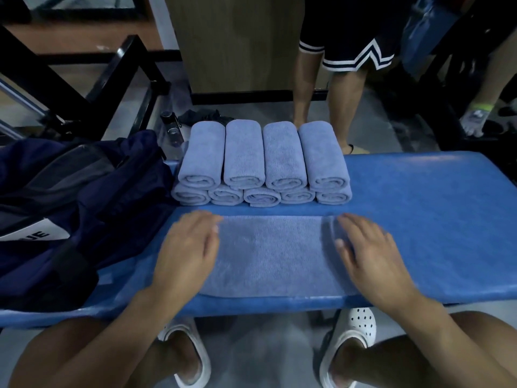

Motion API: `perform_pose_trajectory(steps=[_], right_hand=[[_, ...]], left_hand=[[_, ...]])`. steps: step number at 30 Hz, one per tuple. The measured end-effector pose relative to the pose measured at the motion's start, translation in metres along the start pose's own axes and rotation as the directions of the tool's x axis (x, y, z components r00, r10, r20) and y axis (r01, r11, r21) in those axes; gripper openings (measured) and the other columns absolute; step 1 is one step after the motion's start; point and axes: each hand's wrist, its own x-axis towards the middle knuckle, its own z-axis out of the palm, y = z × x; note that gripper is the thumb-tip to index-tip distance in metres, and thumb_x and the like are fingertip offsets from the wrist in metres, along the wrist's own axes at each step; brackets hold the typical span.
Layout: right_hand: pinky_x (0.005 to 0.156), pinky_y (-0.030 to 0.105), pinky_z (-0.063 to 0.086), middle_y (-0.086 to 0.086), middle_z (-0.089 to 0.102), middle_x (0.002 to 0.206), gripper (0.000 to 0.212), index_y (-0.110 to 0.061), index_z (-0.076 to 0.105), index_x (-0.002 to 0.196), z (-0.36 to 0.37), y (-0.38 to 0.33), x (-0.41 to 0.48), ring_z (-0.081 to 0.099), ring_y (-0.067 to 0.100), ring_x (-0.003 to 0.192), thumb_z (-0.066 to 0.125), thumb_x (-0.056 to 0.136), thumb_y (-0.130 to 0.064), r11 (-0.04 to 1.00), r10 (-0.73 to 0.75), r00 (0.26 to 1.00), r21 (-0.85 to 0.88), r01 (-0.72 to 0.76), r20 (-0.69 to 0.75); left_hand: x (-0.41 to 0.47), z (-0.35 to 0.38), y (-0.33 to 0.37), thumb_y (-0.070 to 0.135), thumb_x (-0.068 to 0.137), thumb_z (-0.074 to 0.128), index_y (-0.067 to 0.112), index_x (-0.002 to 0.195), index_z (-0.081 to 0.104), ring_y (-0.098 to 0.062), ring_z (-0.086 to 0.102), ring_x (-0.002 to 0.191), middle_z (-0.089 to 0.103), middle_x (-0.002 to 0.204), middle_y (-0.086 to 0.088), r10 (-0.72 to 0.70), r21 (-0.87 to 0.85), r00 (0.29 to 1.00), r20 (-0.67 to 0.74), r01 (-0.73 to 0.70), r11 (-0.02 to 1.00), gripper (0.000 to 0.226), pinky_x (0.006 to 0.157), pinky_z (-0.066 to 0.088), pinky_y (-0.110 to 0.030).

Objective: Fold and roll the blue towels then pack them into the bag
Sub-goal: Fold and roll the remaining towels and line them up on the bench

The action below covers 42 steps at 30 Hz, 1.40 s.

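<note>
Spread flat along the near edge of the padded blue vinyl bench [419, 219]: one pale-blue terry towel folded into a long strip [274, 256], lying crosswise, not yet rolled.

Left grip [187, 247] released, fingers straight and palm down, pressing on the strip's left end. Right grip [369, 256] likewise released, fingers extended and slightly blurred, resting flat on the right end just beside a small raised ridge in the cloth. Nothing clenched or pinched in either.

Just behind the strip, near the bench's far edge: a stack of nine rolled pale-blue towels [263, 163], five in the bottom row, four on top, spiral ends facing the camera, rolls touching side by side.

At the left end of the bench, beside the stack: a slumped dark navy fabric bag [84, 205] with a white printed label [28, 236], no towel visible inside.

On the floor beyond: a clear bottle with a dark cap [173, 130] and the bare legs of a bystander in black shorts with white stripes [321, 93]. Under the bench, white perforated clogs [352, 340] on the wearer's feet.
</note>
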Motion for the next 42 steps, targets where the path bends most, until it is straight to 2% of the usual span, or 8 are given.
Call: perform_pose_trajectory(steps=[3,6,10,17,32,36,40,42], right_hand=[[0.115,0.041,0.022,0.005,0.042,0.151,0.062,-0.013,0.048,0.142,0.012,-0.01,-0.009,0.036,0.022,0.142,0.019,0.101,-0.05,0.982,-0.085,0.985,-0.153,0.108,0.153],[0.114,0.047,0.021,0.006,0.037,0.154,0.072,-0.013,0.044,0.145,0.021,-0.007,-0.009,0.033,0.022,0.143,0.006,0.101,-0.056,0.974,-0.051,0.976,-0.206,0.096,0.214],[0.113,0.05,0.021,0.004,0.033,0.157,0.071,-0.019,0.037,0.149,0.02,0.005,-0.009,0.031,0.022,0.144,0.004,0.1,-0.058,0.965,-0.033,0.969,-0.245,0.095,0.244],[0.116,0.053,0.013,0.002,0.028,0.159,0.064,-0.023,0.034,0.15,0.012,-0.012,-0.01,0.022,0.019,0.148,0.016,0.099,-0.056,0.968,-0.051,0.978,-0.232,0.098,0.204],[0.112,0.055,0.024,0.005,0.035,0.156,0.06,-0.025,0.04,0.148,0.013,-0.011,-0.017,0.032,0.023,0.144,0.017,0.101,-0.055,0.966,-0.065,0.975,-0.231,0.114,0.212],[0.087,0.041,0.036,0.001,0.058,0.115,0.04,-0.022,0.064,0.112,-0.003,-0.014,-0.021,0.054,0.025,0.103,0.037,0.092,-0.045,0.968,-0.074,0.996,-0.236,0.085,0.058],[0.08,0.038,0.035,-0.005,0.059,0.107,0.041,-0.024,0.065,0.107,-0.002,-0.007,-0.026,0.054,0.022,0.091,0.032,0.093,-0.045,0.967,-0.065,0.995,-0.242,0.083,0.082],[0.084,0.038,0.033,-0.007,0.059,0.115,0.042,-0.025,0.063,0.114,0.002,-0.012,-0.024,0.055,0.02,0.098,0.033,0.093,-0.046,0.968,-0.104,0.99,-0.217,0.124,0.099]], left_hand=[[-0.011,0.014,0.011,0.031,0.098,0.04,0.011,0.127,0.065,-0.024,0.052,0.131,0.06,0.138,-0.006,0.176,0.089,0.953,0.247,-0.204,0.975,0.043,0.111,0.033,-0.036],[-0.022,0.019,0.004,0.048,0.099,0.029,0.02,0.153,0.037,-0.015,0.019,0.151,0.025,0.163,0.001,0.127,0.192,0.906,0.403,-0.219,0.957,0.061,0.121,0.012,-0.034],[-0.025,0.016,-0.009,0.059,0.099,0.012,0.025,0.159,0.004,-0.008,-0.01,0.152,-0.006,0.166,0.005,0.093,0.261,0.853,0.513,-0.258,0.93,0.069,0.123,0.002,-0.035],[-0.012,0.016,0.028,0.051,0.096,0.03,0.014,0.155,0.031,-0.017,0.012,0.152,0.022,0.164,-0.004,0.142,0.25,0.886,0.442,-0.273,0.929,0.069,0.122,0.006,-0.038],[-0.012,0.023,0.022,0.067,0.094,0.006,0.041,0.157,0.003,-0.015,-0.018,0.151,-0.011,0.165,0.008,0.059,0.28,0.828,0.558,-0.254,0.926,0.068,0.123,-0.007,-0.043],[0.008,0.028,0.031,0.064,0.086,-0.005,0.042,0.156,-0.002,-0.013,-0.019,0.151,-0.014,0.165,0.009,0.017,0.256,0.8,0.599,-0.212,0.943,0.074,0.123,-0.01,-0.045],[-0.002,0.022,0.029,0.062,0.089,-0.002,0.039,0.158,0.005,-0.019,0.002,0.154,0.002,0.167,0.004,0.013,0.292,0.799,0.601,-0.235,0.927,0.073,0.124,0.003,-0.047],[-0.016,0.012,0.028,0.059,0.093,0.006,0.033,0.157,0.02,-0.024,0.024,0.15,0.022,0.164,-0.003,-0.006,0.366,0.814,0.581,-0.255,0.895,0.071,0.118,0.024,-0.049]])
